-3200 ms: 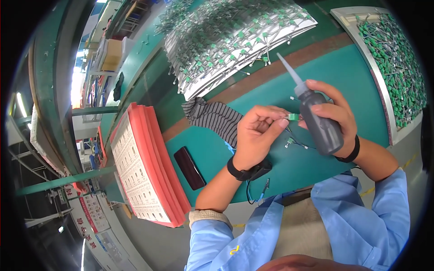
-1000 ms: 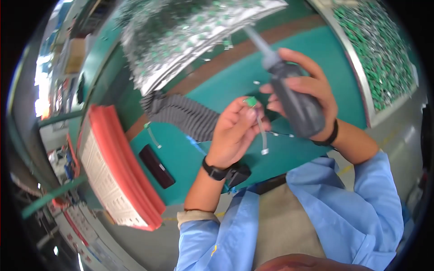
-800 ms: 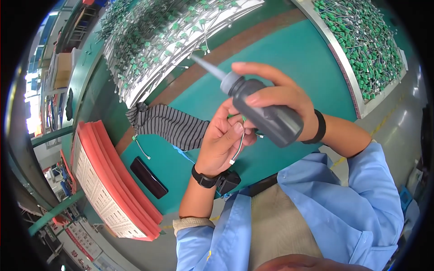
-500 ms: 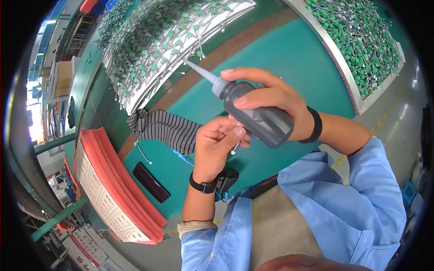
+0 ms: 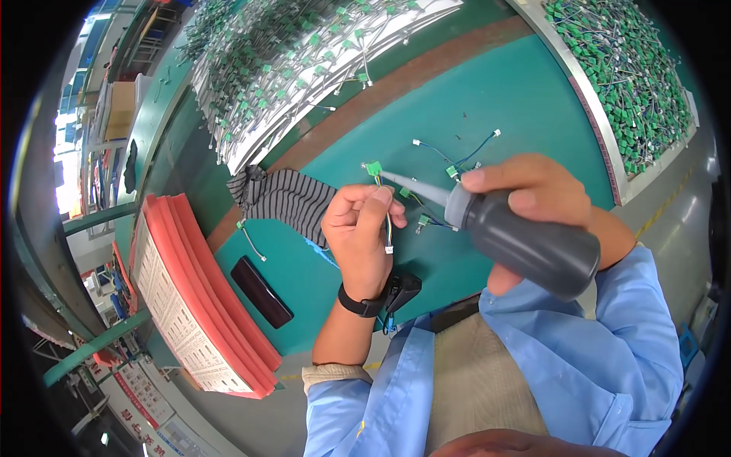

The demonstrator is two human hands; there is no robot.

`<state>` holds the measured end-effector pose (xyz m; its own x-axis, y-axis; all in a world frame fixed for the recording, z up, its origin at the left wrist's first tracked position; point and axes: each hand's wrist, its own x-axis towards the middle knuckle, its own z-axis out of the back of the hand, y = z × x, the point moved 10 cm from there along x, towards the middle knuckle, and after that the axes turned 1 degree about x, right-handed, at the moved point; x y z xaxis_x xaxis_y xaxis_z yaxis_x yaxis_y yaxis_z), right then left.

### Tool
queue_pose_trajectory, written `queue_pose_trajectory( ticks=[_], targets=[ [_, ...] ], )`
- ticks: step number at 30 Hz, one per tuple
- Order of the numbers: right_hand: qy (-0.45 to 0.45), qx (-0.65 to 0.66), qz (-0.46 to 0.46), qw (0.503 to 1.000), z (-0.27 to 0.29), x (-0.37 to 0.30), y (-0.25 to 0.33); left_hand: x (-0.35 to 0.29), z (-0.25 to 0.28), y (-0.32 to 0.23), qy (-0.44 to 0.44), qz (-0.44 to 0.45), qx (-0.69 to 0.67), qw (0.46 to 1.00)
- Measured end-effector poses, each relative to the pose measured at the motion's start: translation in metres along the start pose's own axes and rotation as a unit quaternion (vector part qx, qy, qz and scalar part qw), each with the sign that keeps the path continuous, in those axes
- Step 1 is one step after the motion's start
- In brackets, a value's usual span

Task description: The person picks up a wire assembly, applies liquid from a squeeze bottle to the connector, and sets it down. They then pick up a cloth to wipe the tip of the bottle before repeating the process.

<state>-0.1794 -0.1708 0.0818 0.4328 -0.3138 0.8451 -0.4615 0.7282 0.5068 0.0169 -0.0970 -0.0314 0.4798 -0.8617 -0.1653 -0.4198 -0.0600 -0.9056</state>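
Note:
My left hand (image 5: 358, 232) pinches a short cable harness between thumb and fingers. The harness's green connector (image 5: 373, 168) stands up above the fingertips, and a white plug (image 5: 389, 250) hangs below on its wires. A dark grey squeeze bottle (image 5: 537, 247) lies tilted in my right hand (image 5: 537, 186), fingers wrapped over it. Its long pale nozzle (image 5: 419, 186) points left, with the tip at the wires just under the green connector; whether it touches cannot be made out. Between the hands, several loose harnesses (image 5: 452, 171) lie on the green mat (image 5: 525, 99).
A metal-edged tray (image 5: 590, 126) heaped with green-connector harnesses stands at far right. More harnesses cover a white sheet (image 5: 255, 145) at far left. Nearer are a striped cloth (image 5: 289, 202), a dark phone (image 5: 261, 292), red-edged paper folders (image 5: 213, 297) and a small black device (image 5: 403, 291).
The bottle has moved right and down, bringing its nozzle tip from beyond the left hand to the green connector. That connector now shows above my left fingers, and loose harnesses have come into view.

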Motion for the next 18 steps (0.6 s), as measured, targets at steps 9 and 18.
queue_pose_trajectory(
  ticks=[9, 18],
  targets=[
    [0.049, -0.042, -0.012, 0.998, -0.0076, 0.0057, 0.0028, 0.0003, -0.0004, -0.0020, -0.003, -0.016, -0.001, 1.000],
    [0.058, -0.032, -0.025, 0.997, -0.0091, 0.0037, -0.0005, -0.0007, -0.0004, -0.0033, -0.007, -0.016, -0.005, 1.000]
  ],
)
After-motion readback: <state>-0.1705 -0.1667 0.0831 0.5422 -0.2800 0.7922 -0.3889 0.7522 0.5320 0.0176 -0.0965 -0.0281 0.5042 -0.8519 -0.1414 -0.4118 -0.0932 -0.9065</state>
